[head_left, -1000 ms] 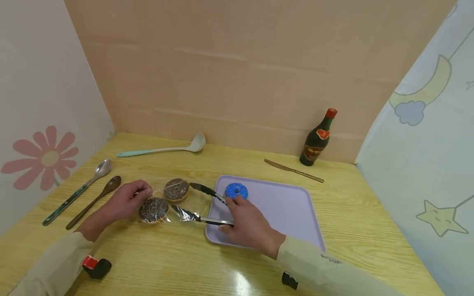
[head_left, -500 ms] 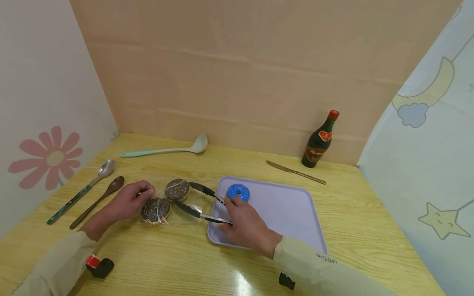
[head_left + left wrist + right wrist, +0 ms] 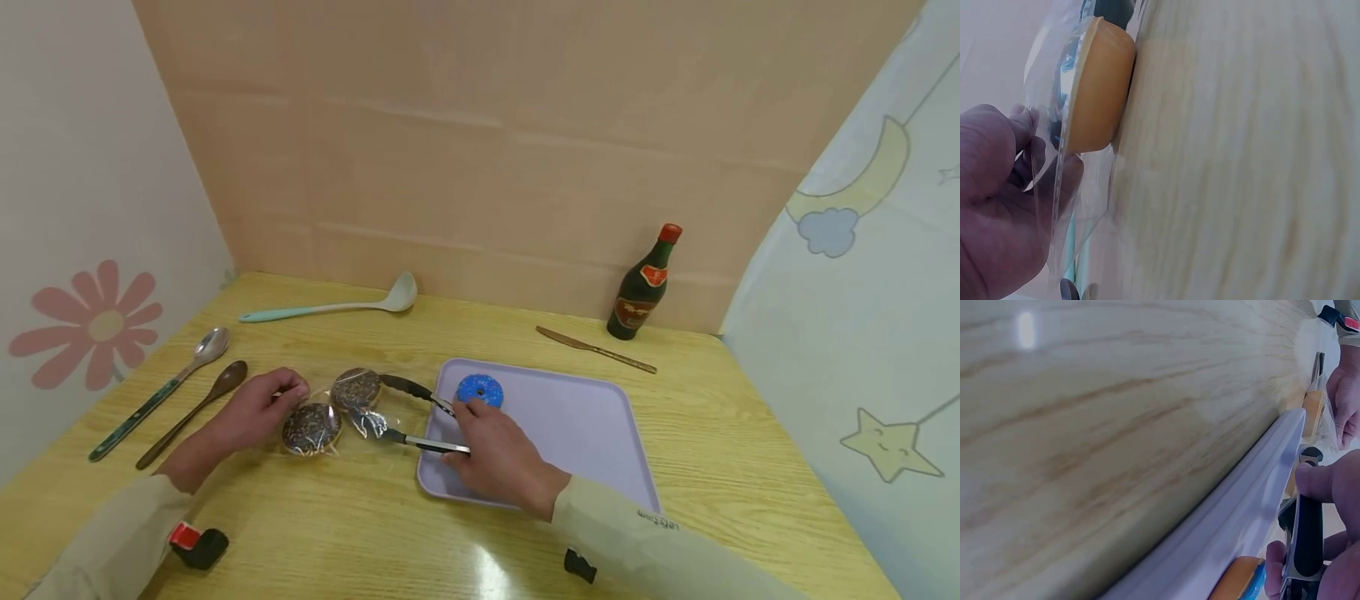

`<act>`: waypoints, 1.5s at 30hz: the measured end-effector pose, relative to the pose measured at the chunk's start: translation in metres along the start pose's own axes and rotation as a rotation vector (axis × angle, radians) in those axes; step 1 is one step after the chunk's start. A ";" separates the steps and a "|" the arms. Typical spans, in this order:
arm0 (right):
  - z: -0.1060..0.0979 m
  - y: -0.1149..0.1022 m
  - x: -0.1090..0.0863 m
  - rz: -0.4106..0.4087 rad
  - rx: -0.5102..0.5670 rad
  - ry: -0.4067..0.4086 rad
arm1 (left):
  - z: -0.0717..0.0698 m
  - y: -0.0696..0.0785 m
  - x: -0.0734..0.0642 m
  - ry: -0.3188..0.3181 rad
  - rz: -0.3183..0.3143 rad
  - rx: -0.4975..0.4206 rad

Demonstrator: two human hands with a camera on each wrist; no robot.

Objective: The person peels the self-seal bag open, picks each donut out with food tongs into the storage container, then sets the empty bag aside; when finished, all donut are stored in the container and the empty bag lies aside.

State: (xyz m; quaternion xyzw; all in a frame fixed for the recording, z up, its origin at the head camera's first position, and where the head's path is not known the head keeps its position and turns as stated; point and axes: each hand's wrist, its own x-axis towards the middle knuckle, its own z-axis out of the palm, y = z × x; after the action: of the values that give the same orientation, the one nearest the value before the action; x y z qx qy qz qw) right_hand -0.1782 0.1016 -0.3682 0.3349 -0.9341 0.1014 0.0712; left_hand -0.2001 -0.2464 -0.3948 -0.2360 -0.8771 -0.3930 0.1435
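Two chocolate sprinkled donuts, a near one [image 3: 311, 429] and a far one [image 3: 356, 389], lie in a clear plastic bag [image 3: 371, 423] left of the lilac tray [image 3: 562, 421]. My left hand [image 3: 258, 408] pinches the bag's left edge; the left wrist view shows the film between thumb and fingers, beside a donut's tan side [image 3: 1100, 87]. With my right hand [image 3: 506, 458] I grip black-tipped metal tongs [image 3: 438, 447], their arms spread. Their tips reach to the far donut, the lower one partly hidden by shiny plastic. A blue donut [image 3: 480, 389] sits on the tray beside my right fingers.
On the left lie a wooden spoon [image 3: 193, 414] and a metal spoon with a green handle [image 3: 157, 396]. A ladle [image 3: 337, 307] rests at the back. Beyond the tray are a gold-coloured knife [image 3: 596, 348] and a dark bottle [image 3: 641, 292] with a red cap.
The lower tong tip moved up toward the far donut, then back down a little under the plastic. The left hand keeps its pinch on the bag, almost still.
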 end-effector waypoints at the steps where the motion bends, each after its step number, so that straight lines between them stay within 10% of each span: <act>1: -0.001 0.001 -0.002 0.002 0.013 -0.001 | 0.000 0.000 0.000 0.005 -0.005 0.008; 17: -0.009 0.023 -0.053 0.022 0.126 0.026 | 0.000 0.002 0.000 0.014 -0.046 0.029; 35: -0.026 0.061 -0.137 0.012 0.099 0.258 | -0.001 0.001 0.000 -0.001 -0.024 0.029; 45: -0.041 0.082 -0.170 0.201 0.085 0.247 | -0.001 0.002 0.000 -0.020 -0.044 0.043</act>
State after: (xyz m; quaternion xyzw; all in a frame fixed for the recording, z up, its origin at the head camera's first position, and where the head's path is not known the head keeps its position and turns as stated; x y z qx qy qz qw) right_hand -0.0979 0.2775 -0.3746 0.2272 -0.9420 0.1877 0.1606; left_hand -0.1993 -0.2461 -0.3928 -0.2176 -0.8916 -0.3749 0.1311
